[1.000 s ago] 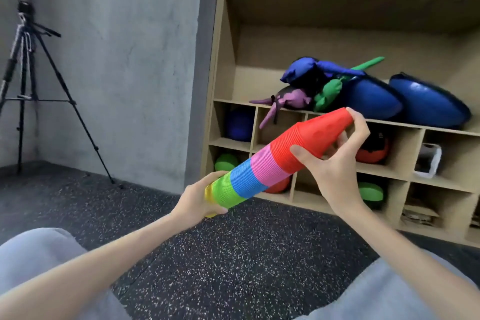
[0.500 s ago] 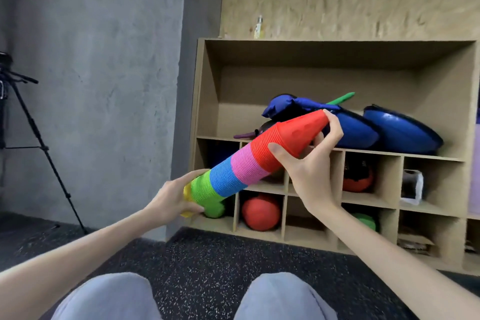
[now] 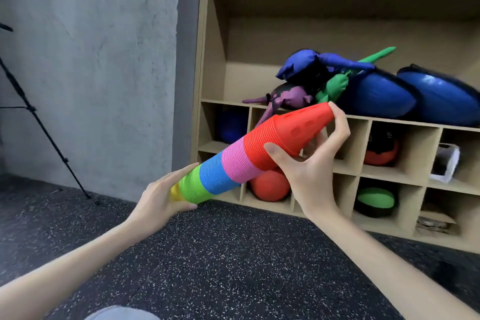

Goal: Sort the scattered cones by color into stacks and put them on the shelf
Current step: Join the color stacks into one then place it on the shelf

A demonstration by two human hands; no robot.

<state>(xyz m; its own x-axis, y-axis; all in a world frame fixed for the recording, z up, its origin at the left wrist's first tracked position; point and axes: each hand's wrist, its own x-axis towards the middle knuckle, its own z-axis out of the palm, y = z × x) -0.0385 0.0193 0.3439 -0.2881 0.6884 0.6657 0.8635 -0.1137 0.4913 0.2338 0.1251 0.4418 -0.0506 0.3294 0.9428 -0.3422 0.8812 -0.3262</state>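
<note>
I hold one long stack of cones [image 3: 241, 161] tilted in the air, banded yellow, green, blue, pink and red from its low left end to its raised tip. My left hand [image 3: 161, 200] grips the wide yellow-green base. My right hand [image 3: 311, 163] is wrapped around the red upper part, fingertips near the tip. The tip points at the wooden shelf [image 3: 210, 60], close to the front edge of its big upper compartment.
Blue dome trainers [image 3: 381, 96] and coloured fabric bags [image 3: 298, 67] fill the right of the upper compartment; its left part is bare. Lower cubbies hold a red ball [image 3: 270, 184], a blue ball [image 3: 231, 125] and a green ball [image 3: 376, 200]. A tripod [image 3: 39, 122] stands left, on speckled black floor.
The view has closed in on the shelf and dipped lower. Both hands keep the same grip while the stack's tip sits nearer the upper compartment's edge.
</note>
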